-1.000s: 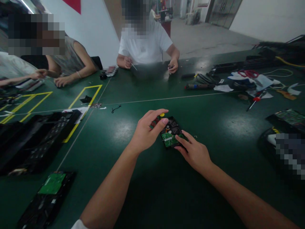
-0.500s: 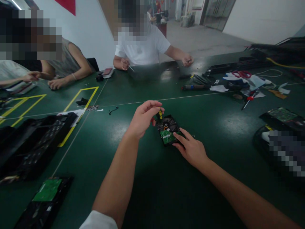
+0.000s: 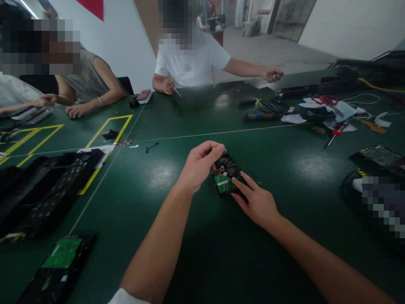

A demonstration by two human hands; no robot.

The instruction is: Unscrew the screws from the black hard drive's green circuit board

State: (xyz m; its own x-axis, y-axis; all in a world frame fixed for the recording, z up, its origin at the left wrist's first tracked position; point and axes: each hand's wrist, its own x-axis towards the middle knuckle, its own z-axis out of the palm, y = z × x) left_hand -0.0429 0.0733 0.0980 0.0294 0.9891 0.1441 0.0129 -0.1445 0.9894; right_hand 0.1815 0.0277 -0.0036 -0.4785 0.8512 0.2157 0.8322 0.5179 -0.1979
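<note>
A hard drive point(image 3: 223, 184) lies on the green table in front of me, its green circuit board facing up. My left hand point(image 3: 202, 164) is closed in a pinch over the drive's far left corner, around a small yellow-and-black screwdriver point(image 3: 217, 148). Only a bit of its yellow handle shows; the tip is hidden behind my fingers. From the right side my right hand point(image 3: 257, 202) grips the drive, with fingertips on the board and along the edge. Tiny screws point(image 3: 259, 183) lie just right of the drive.
Another drive-like unit with a green board point(image 3: 63, 252) lies at the lower left, below a black casing point(image 3: 47, 190). Right are a red-handled screwdriver point(image 3: 336, 133), gloves point(image 3: 341, 107) and a circuit board point(image 3: 382, 155). Across sits a co-worker in a white shirt point(image 3: 193, 63) holding tools.
My left hand has shifted right and now covers most of the screwdriver. My right hand stays on the hard drive. The co-worker opposite has stretched one arm further to the right.
</note>
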